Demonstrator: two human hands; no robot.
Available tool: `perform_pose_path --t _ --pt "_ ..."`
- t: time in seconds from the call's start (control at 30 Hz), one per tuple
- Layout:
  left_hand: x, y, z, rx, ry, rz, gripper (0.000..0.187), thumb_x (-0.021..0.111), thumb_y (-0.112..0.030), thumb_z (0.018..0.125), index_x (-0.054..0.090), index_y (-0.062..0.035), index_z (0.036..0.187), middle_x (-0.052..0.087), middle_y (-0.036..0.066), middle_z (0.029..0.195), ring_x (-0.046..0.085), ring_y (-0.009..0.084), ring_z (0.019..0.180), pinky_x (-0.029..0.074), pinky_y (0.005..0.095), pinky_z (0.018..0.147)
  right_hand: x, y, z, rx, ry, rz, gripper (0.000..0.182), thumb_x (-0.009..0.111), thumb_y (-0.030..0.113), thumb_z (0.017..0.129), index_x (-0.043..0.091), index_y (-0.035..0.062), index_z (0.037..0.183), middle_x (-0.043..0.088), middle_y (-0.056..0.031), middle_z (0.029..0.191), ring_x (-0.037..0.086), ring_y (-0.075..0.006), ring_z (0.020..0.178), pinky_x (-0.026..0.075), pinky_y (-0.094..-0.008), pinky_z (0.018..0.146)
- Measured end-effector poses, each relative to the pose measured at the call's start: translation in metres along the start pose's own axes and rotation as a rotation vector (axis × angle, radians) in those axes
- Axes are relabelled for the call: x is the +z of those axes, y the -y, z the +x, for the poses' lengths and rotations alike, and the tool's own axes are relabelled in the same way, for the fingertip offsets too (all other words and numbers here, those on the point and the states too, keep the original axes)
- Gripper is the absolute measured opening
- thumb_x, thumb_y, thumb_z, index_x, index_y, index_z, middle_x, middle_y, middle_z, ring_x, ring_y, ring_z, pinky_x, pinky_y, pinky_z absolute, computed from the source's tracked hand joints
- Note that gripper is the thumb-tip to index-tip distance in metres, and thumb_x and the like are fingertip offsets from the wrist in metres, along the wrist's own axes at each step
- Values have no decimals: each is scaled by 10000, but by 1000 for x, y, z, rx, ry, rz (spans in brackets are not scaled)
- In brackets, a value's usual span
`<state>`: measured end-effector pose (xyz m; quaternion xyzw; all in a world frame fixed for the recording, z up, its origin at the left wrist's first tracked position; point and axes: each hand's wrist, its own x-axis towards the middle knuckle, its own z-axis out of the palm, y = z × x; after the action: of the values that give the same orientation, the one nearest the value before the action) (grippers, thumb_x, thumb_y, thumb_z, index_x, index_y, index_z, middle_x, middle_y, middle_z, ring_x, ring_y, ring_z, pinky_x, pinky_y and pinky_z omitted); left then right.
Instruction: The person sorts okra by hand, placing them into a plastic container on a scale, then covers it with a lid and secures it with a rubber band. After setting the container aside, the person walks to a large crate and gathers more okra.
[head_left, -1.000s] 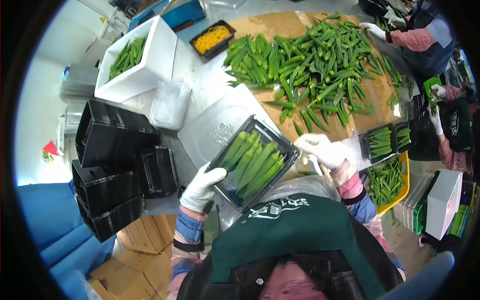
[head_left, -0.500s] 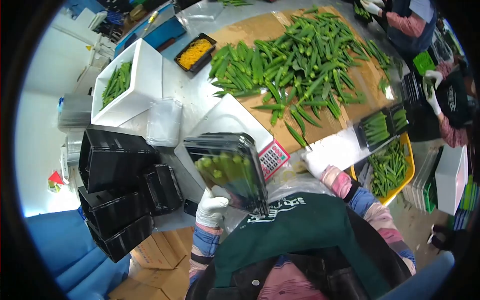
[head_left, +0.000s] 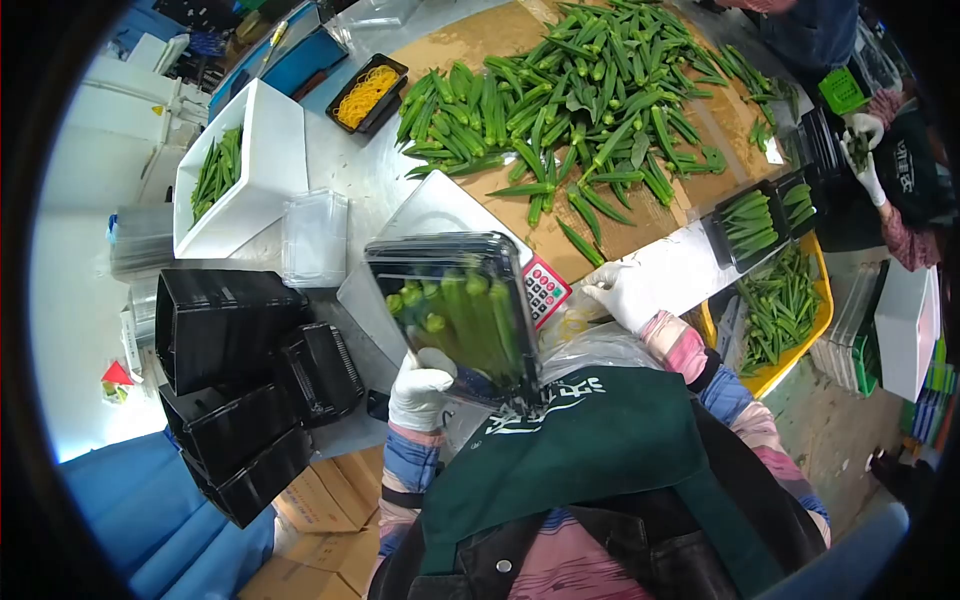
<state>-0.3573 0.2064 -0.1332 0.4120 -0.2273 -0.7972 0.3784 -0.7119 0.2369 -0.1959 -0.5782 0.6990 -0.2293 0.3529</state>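
My left hand [head_left: 420, 392], in a white glove, grips the near left side of a black tray of okra [head_left: 458, 318] under a clear lid, tilted above the scale. My right hand [head_left: 618, 294], gloved in white, is over the table edge right of the scale, fingers partly spread and nothing visible in them. Beneath the tray, the white scale [head_left: 445, 205] with its red-framed keypad [head_left: 545, 290] is partly hidden. A few yellow bands [head_left: 574, 322] lie just left of my right hand. Loose okra [head_left: 600, 110] is heaped on cardboard beyond.
A black tray of yellow rubber bands [head_left: 368, 97] and a white foam box of okra [head_left: 285, 140] stand at the left back. Black trays [head_left: 230, 325] and clear lids [head_left: 316, 240] are stacked left. Packed okra [head_left: 748, 225] and a yellow crate [head_left: 822, 310] are right. A co-worker's gloved hands [head_left: 866, 150] are farther right.
My right hand has shifted up and left, its fingers now showing more clearly near the keypad. The tray in my left hand has moved slightly up in view.
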Motion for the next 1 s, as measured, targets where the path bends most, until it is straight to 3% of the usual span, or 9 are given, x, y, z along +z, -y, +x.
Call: perform_pose_path --t 0.1,0.17,0.27,0.47,0.5,0.6,0.77,0.87,1.0 --pt "10 0 14 -84 127 35 141 719 -30 628 626 12 726 629 102 719 579 197 646 429 312 600 -20 60 3 -82 -30 155 130 694 190 875 749 84 926 711 -103 854 679 -263 768 535 -335 724" --pt "27 0 19 -130 60 45 575 724 -55 629 603 35 1184 648 79 806 609 172 706 476 271 649 -12 69 15 -312 -90 167 151 601 135 920 726 51 911 709 -72 841 655 -213 715 529 -323 706" --pt "35 -5 36 -159 183 58 779 725 -47 639 475 26 1374 667 87 859 637 181 744 515 280 693 2 85 22 61 82 1200 236 504 164 977 685 17 1015 686 -29 852 621 -148 704 525 -305 667" --pt "6 3 41 -250 324 -119 838 781 -75 642 447 36 1403 680 135 1055 678 231 938 560 350 828 -14 83 43 -156 306 875 254 504 191 1015 656 7 1102 661 -22 860 551 -73 655 437 -246 554" --pt "10 -4 43 -226 341 -109 837 782 -82 654 441 34 1409 662 139 1114 673 231 969 556 352 840 -44 126 39 247 393 1316 230 505 183 1021 650 8 1055 593 15 744 484 -67 607 371 -217 550" --pt "55 -44 35 -226 430 46 862 777 -133 722 375 26 1467 534 138 1358 585 223 1161 477 341 976 -69 110 79 103 774 1831 250 472 211 1046 640 36 982 313 75 623 318 -49 537 292 -209 532" --pt "127 -87 31 -274 521 301 905 742 -198 817 256 20 1548 390 121 1534 373 202 1402 277 326 1168 -152 171 81 -384 484 841 458 527 256 1023 560 -48 1364 404 73 597 353 -14 541 304 -199 525" --pt "120 -83 34 -245 549 324 921 723 -169 810 224 26 1558 364 120 1552 348 195 1418 265 316 1171 -194 165 62 -439 643 416 402 697 246 933 667 43 1279 671 4 735 566 -74 635 464 -235 613" --pt "107 -76 20 -243 362 320 838 675 -205 838 280 23 1541 426 107 1505 416 183 1357 325 313 1127 -207 174 -1 -543 671 133 376 738 316 909 694 43 1164 716 -104 809 681 -196 709 531 -303 668"
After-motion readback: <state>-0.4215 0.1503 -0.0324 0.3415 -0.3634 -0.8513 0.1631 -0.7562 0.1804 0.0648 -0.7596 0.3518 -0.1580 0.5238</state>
